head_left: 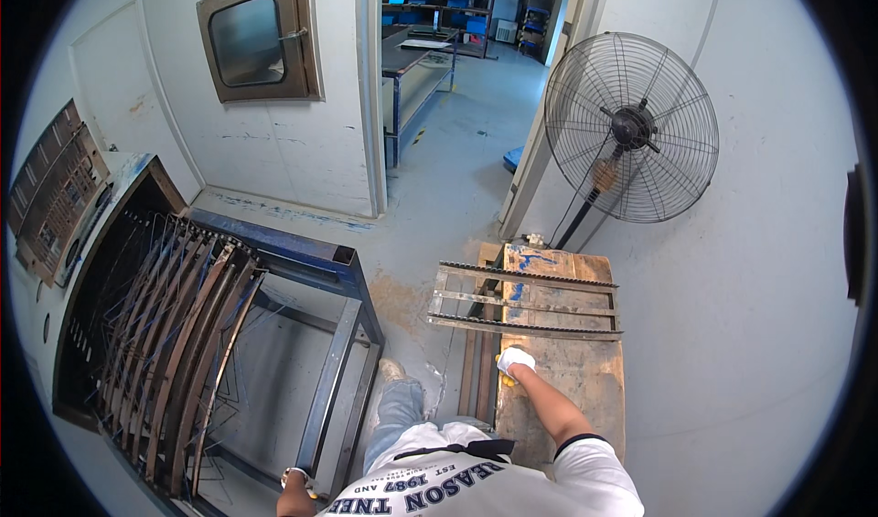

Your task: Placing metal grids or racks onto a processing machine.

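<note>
My right hand (517, 361), in a white glove with yellow fingertips, is at the left edge of a worn wooden-topped bench (572, 380). Its fingers are curled, and whatever they may hold is hidden. Just beyond it, a metal frame with toothed rails (526, 299) lies across the bench and overhangs its left side. At the lower edge, my left hand (294, 477) is close to a blue-grey metal stand (331, 384); its fingers are mostly out of sight. On the left, several curved brown racks with thin wires (174, 361) stand in a row at a dark oven-like opening (78, 352).
A black caged floor fan (631, 128) stands beyond the bench by the right wall. Ahead, a doorway leads to a long table (416, 64) and shelves with blue bins (448, 0). A brown-framed window (251, 41) is set in the left wall. Rust-coloured stains mark the floor.
</note>
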Demonstrator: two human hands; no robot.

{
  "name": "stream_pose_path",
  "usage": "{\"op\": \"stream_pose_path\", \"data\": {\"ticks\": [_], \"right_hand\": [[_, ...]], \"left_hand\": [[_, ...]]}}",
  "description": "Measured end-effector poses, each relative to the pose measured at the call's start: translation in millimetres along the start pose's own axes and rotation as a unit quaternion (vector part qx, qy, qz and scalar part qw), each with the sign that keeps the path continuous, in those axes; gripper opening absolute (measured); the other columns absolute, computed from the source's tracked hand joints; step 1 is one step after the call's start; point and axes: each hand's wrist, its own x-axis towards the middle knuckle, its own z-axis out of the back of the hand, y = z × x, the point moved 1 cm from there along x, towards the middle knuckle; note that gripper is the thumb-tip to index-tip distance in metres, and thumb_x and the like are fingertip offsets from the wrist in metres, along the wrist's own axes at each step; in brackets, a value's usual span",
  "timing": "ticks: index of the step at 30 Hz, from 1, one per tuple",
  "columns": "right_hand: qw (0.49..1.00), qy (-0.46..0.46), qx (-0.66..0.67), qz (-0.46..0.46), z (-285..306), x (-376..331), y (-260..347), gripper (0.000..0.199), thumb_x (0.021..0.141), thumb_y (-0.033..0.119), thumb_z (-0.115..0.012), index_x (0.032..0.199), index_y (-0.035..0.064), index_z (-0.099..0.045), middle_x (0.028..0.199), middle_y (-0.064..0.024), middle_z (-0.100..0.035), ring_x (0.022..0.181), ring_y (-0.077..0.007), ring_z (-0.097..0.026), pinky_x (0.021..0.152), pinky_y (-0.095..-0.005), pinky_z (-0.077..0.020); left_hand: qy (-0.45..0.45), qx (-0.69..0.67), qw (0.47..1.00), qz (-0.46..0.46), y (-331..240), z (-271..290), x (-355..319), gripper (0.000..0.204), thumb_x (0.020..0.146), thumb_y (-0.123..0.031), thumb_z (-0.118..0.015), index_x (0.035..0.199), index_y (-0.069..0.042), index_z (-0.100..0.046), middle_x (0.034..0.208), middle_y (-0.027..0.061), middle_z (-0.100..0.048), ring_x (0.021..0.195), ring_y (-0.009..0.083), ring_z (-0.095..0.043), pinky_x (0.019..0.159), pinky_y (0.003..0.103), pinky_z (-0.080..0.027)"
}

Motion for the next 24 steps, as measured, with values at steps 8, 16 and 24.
{"op": "stream_pose_path", "data": {"ticks": [8, 16, 24], "right_hand": [[0.996, -0.065, -0.04, 0.047, 0, -6, -9, 0.027, 0.066, 0.032, -0.047, 0.076, 0.0116, -0.061, 0.082, -0.0114, -0.059, 0.075, -0.0276, -0.057, 0.062, -0.0353, -0.0441], [0.992, -0.07, -0.08, 0.073, -3, 1, -3, 0.026, 0.066, 0.029, -0.045, 0.077, 0.0114, -0.061, 0.082, -0.011, -0.059, 0.075, -0.0275, -0.057, 0.063, -0.0352, -0.0441], [0.998, -0.02, -0.059, 0.028, 11, -11, 3, 0.028, 0.067, 0.027, -0.043, 0.081, 0.01, -0.061, 0.088, -0.0129, -0.057, 0.082, -0.0272, -0.055, 0.068, -0.0345, -0.0441]], "left_hand": [[0.072, -0.108, 0.99, 0.057, -2, 22, -32, 0.068, 0.047, -0.053, -0.065, 0.107, -0.029, -0.047, 0.121, -0.0119, -0.035, 0.109, 0.0022, -0.033, 0.091, 0.023, -0.029], [-0.006, -0.022, 1.0, -0.001, 2, -1, -2, 0.067, 0.05, -0.053, -0.064, 0.11, -0.031, -0.044, 0.121, -0.0122, -0.034, 0.11, 0.0026, -0.032, 0.092, 0.024, -0.027], [0.107, -0.105, 0.984, 0.098, -6, 13, -12, 0.057, 0.055, -0.052, -0.059, 0.107, -0.032, -0.046, 0.118, -0.0123, -0.038, 0.109, 0.0028, -0.033, 0.091, 0.022, -0.028]]}}
